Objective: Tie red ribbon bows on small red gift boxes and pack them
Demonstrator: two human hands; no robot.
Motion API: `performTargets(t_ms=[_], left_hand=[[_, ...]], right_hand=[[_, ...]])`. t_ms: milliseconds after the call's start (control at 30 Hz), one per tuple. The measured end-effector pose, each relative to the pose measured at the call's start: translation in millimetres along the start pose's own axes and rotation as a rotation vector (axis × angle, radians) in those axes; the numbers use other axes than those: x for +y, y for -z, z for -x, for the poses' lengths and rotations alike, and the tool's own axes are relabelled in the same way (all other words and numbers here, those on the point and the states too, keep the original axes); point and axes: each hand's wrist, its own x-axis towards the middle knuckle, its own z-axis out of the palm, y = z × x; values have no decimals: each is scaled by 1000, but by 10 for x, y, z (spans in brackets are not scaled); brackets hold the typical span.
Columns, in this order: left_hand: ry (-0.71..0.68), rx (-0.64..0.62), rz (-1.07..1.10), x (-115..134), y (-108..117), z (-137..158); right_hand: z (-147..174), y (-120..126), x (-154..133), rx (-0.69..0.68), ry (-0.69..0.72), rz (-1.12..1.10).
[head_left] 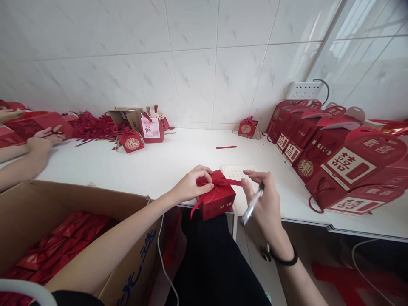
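A small red gift box (218,204) with gold lettering sits at the table's front edge, above my lap. Red ribbon (231,182) crosses its top; one tail hangs at the left, another stretches right. My left hand (196,185) is closed at the top left of the box, thumb and fingers pinching the ribbon there. To the right, my right hand (264,204) has a clear pen with a black end (253,204) tucked in it. Its thumb and forefinger are near the ribbon's right tail; whether they touch it I cannot tell. Behind lies a printed sheet (236,173).
Large red gift boxes (347,165) are stacked at the right, below a power strip (304,90). A carton (127,199) of red boxes stands at the left. Along the wall are small boxes (132,143) and a ribbon heap (95,125). Another person's hands (44,140) work at far left.
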Motion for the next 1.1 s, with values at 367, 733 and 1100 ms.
performTargets(t_ms=[367, 733, 1100], left_hand=[[-55, -139, 8, -82, 115, -98], [128, 217, -32, 5, 264, 190], [206, 165, 16, -13, 210, 284]], right_hand=[[-31, 66, 38, -416, -379, -249], [-354, 304, 116, -271, -305, -16], [-487, -142, 45, -588, -89, -67]])
